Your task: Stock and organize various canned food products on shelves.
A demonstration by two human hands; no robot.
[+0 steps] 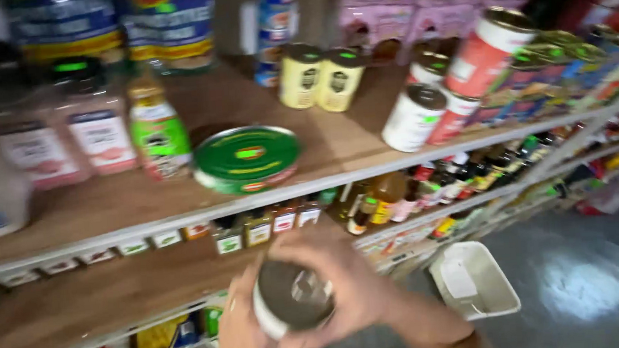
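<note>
The shelf [337,150] beside you is crowded; a careless elbow could topple its cans [457,81]. Your two hands, left [245,341] and right [347,281], wrap the can [292,298] low before the shelves, grip pressed around it; loosen and it drops to the floor [583,278].

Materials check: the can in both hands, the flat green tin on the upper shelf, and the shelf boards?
Can: likely metal, dull grey end with pull tab; white wrap looks like paper. Green tin: probably printed metal, glossy lid with rolled rim. Shelf boards: wood-look brown surface, pale edge strip that may be metal; blur leaves it open.
</note>
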